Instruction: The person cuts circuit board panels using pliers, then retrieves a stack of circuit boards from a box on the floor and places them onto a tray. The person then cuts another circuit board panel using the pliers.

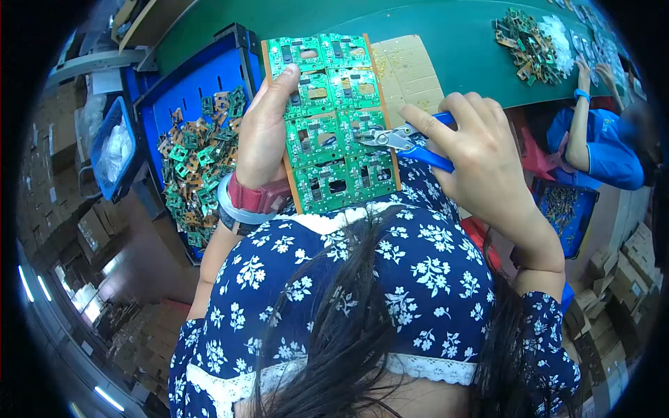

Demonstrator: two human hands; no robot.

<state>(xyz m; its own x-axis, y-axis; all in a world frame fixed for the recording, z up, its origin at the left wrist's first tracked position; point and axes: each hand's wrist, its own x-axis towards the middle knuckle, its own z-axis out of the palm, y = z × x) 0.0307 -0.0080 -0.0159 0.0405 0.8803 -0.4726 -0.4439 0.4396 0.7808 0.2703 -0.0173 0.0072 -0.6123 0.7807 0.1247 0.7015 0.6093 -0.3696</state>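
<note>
A green circuit board panel (pixel 313 143), made of several joined small boards with cut-outs and brown edge strips, is tilted up in front of my chest. My left hand (pixel 268 129) grips its left edge, the thumb lying over the front face. In my right hand (pixel 477 146) are blue-handled cutting pliers (pixel 418 143), fingers wrapped round the handles. The metal jaws of the pliers lie over the panel's right column, near its middle. Whether the jaws touch the board or are closed on it, I cannot tell.
To the left, a blue tray (pixel 202 76) holds a heap of separated boards (pixel 198 167). A blue basket (pixel 115 153) with clear plastic stands beyond it. Cardboard (pixel 411 70) lies on the green table (pixel 460 35). At the right sits a co-worker (pixel 606 139) near another board pile (pixel 523 45).
</note>
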